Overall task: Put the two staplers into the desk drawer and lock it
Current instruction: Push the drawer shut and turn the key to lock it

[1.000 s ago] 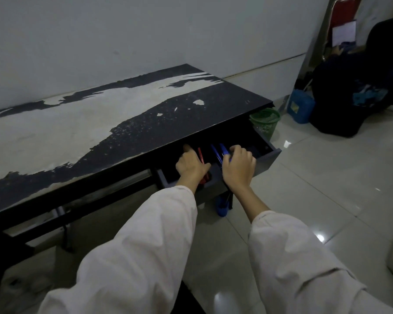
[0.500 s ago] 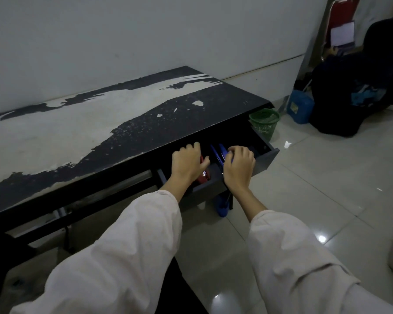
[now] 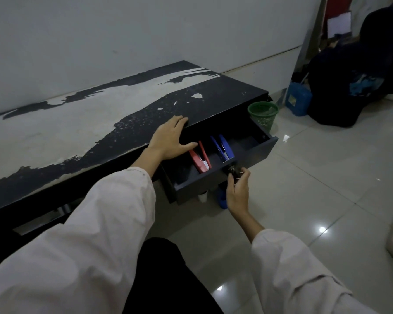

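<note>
Worn desk (image 3: 82,123), left hand (image 3: 170,139) flat, right hand (image 3: 237,189) pinching key (image 3: 233,170), 2 staplers (image 3: 201,158) in open drawer (image 3: 200,184)

No text, brand or number can be read here. The blue canister (image 3: 298,99) beside the green basket (image 3: 263,115) carries a small label, but it is too blurred to read.

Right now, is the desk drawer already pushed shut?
No, the drawer stands pulled out, with the red stapler and blue stapler visible inside.
</note>
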